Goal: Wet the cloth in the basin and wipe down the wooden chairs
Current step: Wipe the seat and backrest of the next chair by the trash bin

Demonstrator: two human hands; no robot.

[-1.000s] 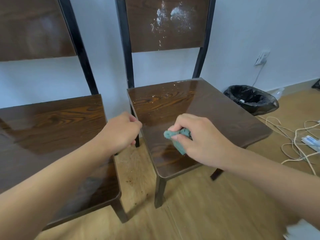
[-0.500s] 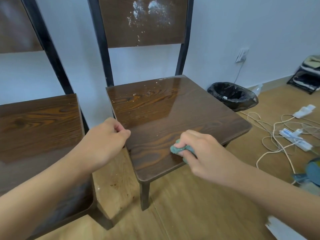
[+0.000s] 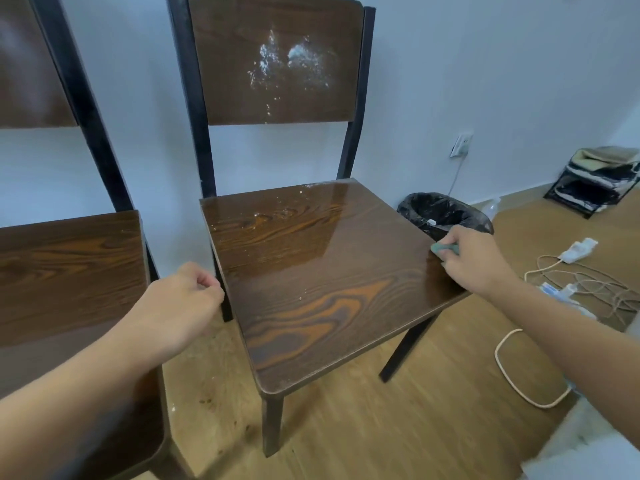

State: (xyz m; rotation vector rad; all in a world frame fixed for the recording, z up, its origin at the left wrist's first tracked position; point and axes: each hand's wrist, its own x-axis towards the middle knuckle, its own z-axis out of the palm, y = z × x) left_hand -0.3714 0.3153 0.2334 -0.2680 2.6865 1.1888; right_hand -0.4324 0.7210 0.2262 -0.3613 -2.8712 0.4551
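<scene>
Looking down from my head, the first risk sits at the middle right of the frame. My right hand (image 3: 476, 263) has the cloth (image 3: 444, 249) at the very right-hand edge of the chair seat (image 3: 311, 271). Just past that edge stands the black-lined bin (image 3: 438, 211). Further right on the floor lie a power strip (image 3: 579, 249) and loose cables (image 3: 585, 292). If the cloth is dripping, a stroke that runs off the edge could flick water toward those leads, though I cannot see any drops. The wad is small and mostly buried in my grip, so a hard push could carry my knuckles off the wood.

The other trouble I foresee is missed dirt. White smears (image 3: 291, 64) cover the backrest in the upper middle of the frame, and pale specks lie along the back of the seat. Stopping at the glossy front would leave this chair half done. The second chair (image 3: 69, 271) at the left shows only in part, and no basin is in sight.

My right fingers (image 3: 457, 236) are curled over the cloth and press it to the seat, with only a teal corner showing at the hand's left side. My left hand (image 3: 183, 306), left of centre, hovers beside the seat's left edge. Its fingers are curled in with the thumb against them, and it holds nothing I can see. Whether it touches the seat edge I cannot tell.
</scene>
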